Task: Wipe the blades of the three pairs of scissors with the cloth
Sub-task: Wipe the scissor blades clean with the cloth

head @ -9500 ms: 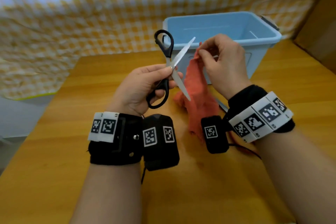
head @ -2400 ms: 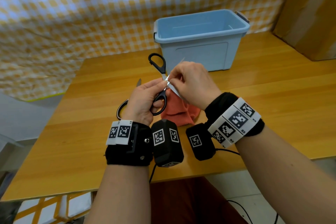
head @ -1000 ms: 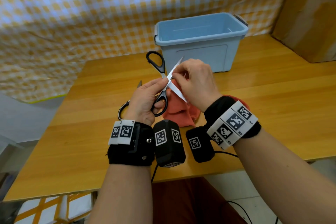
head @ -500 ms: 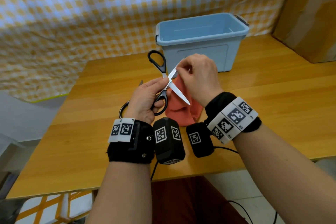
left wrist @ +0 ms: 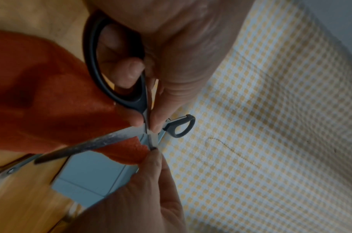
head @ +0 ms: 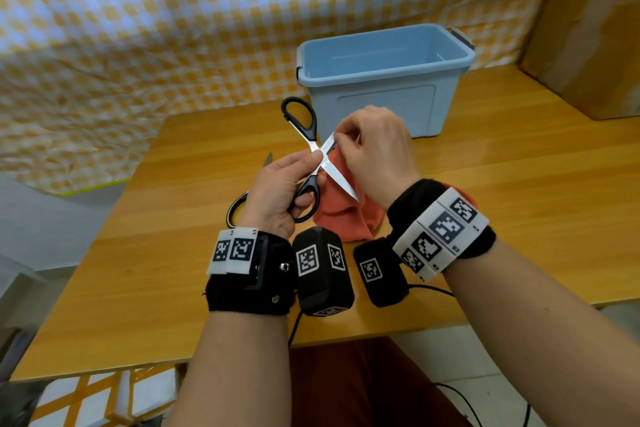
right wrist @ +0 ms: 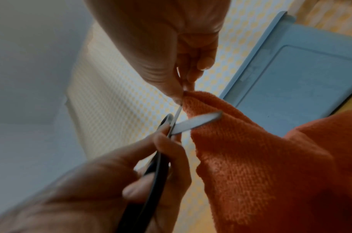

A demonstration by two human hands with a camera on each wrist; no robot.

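- The left hand (head: 277, 194) grips the lower black handle of the open scissors (head: 313, 163), fingers curled through the loop and thumb pressing near the pivot.
- The right hand (head: 375, 152) pinches a fold of the cloth (head: 341, 215) around the upper blade, close to the pivot, thumb and fingertips squeezed together.
- The table (head: 519, 204) is light wood; both hands are raised above its middle.
- The checked fabric (head: 173, 28) hangs behind the table as a backdrop.
- The cardboard box (head: 595, 28) stands at the far right corner.
- The blue bin (head: 384, 80) sits on the table behind the hands, uncovered.
- The cloth is orange; it hangs from the right hand down to the table, bunched beneath the scissors.
- The scissors are held in the air with blades crossed wide; the lower blade lies bare against the cloth.
- A second pair of scissors (head: 242, 198) lies on the table just left of the left hand, mostly hidden by it.
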